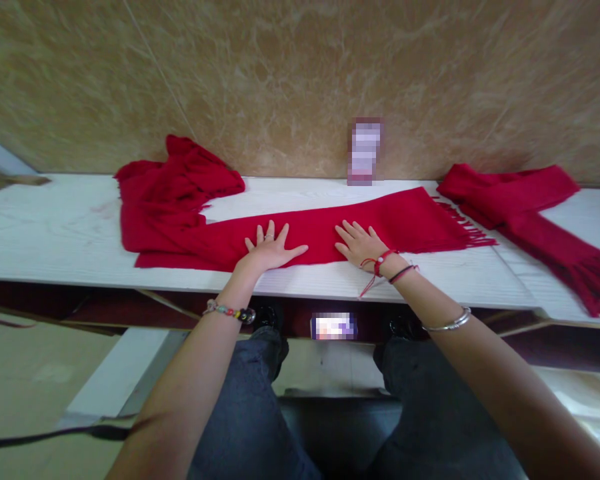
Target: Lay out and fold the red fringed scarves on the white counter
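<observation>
A red scarf (315, 230) lies stretched along the white tabletop, its fringe pointing right and its left part bunched in a loose heap. My left hand (271, 250) rests on its middle with the fingers spread and the palm down. A little to the right, my right hand (359, 245) also lies flat on the fabric, fingers stretched out. Neither hand grasps anything. Beyond the fringed end, a second red scarf (505, 207) lies folded over itself, with its own fringe hanging toward the front right.
A patterned brown wall (300, 87) stands behind the narrow white table (55, 220). A blurred-out rectangular item (365, 152) leans at the wall. Another blurred-out item (334, 326) shows below the front edge, between my legs. A dark seat (343, 433) is under me.
</observation>
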The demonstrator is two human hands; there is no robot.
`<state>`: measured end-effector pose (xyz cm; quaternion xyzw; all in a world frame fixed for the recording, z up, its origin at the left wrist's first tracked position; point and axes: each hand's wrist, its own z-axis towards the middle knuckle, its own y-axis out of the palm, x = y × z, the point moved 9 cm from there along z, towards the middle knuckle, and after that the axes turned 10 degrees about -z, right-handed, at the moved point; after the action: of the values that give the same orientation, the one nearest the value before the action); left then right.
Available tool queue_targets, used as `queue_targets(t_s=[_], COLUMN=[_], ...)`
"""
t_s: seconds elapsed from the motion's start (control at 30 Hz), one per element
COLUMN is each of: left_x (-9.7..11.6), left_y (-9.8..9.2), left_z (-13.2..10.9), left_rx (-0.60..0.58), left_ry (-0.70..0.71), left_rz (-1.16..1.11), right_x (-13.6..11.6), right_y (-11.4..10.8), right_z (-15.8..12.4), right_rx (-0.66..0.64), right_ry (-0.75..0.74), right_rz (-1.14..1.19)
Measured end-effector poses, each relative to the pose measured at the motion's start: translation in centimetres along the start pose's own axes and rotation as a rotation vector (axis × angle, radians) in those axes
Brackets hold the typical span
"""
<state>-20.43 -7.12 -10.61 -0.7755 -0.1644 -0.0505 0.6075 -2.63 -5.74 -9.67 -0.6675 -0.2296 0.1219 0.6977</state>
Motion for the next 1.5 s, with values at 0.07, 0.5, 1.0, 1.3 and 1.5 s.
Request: queue_targets(t_s=[0.07,0.5,1.0,1.3,1.5], left_x=[0.0,7.1,8.8,9.9,9.9], left_y=[0.0,-0.6,0.3,0.5,0.5], left_z=[0.0,-3.9,-5.0,-5.3,-5.2], left_rx=[0.005,0.183,0.301,0.355,0.366], left_ry=[0.005,0.697,0.724,0.739,0.764], left_rz=[-0.002,0.089,0.329,0.372,0.383], right_x=[1.5,1.2,1.5,1.7,1.4], right_y=[0.3,-2.7,-2.1,-2.8,-2.9], right_z=[-0.4,-2.0,-3.7,-3.4,-3.6], right_rx=[0.001,0.073,0.174,0.249,0.293], right_ry=[0.039,-0.25,-0.229,-0.15,-0.187], right_rz=[-0.016,0.056,-0.124,-0.189,-0.206])
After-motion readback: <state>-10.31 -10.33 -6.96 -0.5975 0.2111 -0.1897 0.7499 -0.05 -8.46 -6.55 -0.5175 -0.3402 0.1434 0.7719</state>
